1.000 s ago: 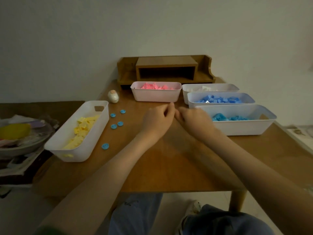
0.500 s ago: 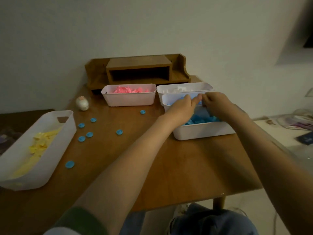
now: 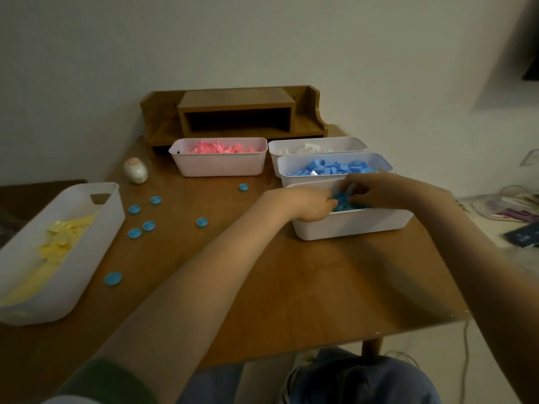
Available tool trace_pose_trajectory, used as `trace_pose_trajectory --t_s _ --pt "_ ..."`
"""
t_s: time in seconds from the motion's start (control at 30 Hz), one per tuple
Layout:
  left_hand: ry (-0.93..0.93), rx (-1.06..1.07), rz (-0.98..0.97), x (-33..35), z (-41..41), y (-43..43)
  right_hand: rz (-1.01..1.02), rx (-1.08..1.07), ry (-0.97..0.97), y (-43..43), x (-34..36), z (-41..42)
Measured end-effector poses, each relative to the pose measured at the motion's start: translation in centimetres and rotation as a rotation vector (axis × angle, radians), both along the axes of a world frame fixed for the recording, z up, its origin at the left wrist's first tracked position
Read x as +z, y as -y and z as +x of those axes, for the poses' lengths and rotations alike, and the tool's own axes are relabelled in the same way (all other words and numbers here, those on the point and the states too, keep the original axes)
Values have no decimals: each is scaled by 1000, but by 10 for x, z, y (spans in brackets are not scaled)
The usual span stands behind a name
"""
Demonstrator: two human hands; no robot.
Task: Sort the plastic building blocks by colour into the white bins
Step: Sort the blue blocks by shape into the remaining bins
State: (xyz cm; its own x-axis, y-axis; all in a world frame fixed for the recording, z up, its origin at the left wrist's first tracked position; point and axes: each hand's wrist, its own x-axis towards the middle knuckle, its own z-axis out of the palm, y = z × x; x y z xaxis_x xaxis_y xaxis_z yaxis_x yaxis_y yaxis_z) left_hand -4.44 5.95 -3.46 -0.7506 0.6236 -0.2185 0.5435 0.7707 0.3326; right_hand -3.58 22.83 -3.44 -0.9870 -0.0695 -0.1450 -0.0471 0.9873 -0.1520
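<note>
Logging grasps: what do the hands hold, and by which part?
Cannot tell: left hand and right hand reach among blue blocks in nearest bin, any grip hidden.

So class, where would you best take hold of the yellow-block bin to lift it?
Probably the handle cutout in the far end wall of the bin, fingers hooked in from the far side under the rim. Its long sides look smooth and sloped, offering less purchase.

Discs [image 3: 134, 233] on table [image 3: 291, 287] — one bin [image 3: 87, 252] left, four bins [image 3: 218, 169] behind, right.
</note>
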Motion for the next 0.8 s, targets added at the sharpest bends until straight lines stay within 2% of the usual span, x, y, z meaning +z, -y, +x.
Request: trace_pose_trajectory --t_s 0.13,0.2,0.27,0.33,0.43,0.53,0.63,0.7,0.8 --pt "-131 3 184 2 16 21 179 -90 -110 15 4 4" --pt "-251 -4 144 3 28 34 258 -73 -277 30 6 8" --pt "-330 27 126 2 42 46 198 8 -459 49 9 14" --pt "-358 90 120 -3 54 65 13 92 -536 76 13 24" --pt "-347 305 -44 -23 60 105 -155 280 -452 132 12 37" --pt "-336 574 -225 -40 67 145 -99 418 -330 177 -8 34" --pt "-513 712 -322 -47 83 177 85 373 -177 200 -31 15" --pt "-630 754 -394 -48 94 194 137 288 -170 205 -41 3" --pt "-477 836 -477 -51 99 206 144 133 -216 202 -49 -6"
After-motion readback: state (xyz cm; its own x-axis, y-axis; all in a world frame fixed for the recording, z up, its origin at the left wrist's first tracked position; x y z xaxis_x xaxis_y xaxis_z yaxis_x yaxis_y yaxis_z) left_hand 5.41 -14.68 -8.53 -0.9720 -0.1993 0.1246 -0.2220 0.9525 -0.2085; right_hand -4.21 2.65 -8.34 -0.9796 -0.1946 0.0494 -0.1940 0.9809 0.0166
